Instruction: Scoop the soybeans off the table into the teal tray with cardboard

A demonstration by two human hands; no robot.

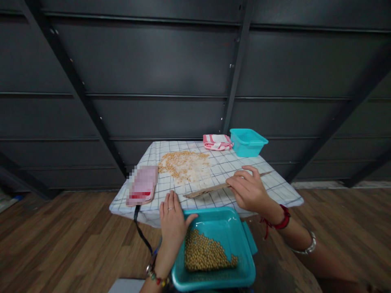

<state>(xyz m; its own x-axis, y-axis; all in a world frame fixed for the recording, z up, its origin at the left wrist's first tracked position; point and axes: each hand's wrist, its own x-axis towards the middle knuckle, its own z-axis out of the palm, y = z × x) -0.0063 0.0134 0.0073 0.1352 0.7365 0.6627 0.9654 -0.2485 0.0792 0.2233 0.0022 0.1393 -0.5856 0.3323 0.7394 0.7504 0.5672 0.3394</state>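
My right hand [248, 189] grips a long brown cardboard strip [210, 189], which lies slantwise just above or on the near half of the checked cloth. My left hand [173, 215] is open, its fingers stretched flat on the cloth's near edge and its thumb over the rim of a teal plastic basin [214, 280]. Round tan beans [207, 252] are heaped in the left and near part of this basin. Farther back on the cloth, yellow beans [174, 158] and a whitish, powdery layer [195, 169] are spread out.
A white checked cloth [220, 162] covers the small table. At its back right stand a turquoise tub [248, 146] and a folded pink-striped towel [216, 142]. A phone in a pink case [143, 185] with a black strap lies at left. Behind is a dark panelled wall [168, 61].
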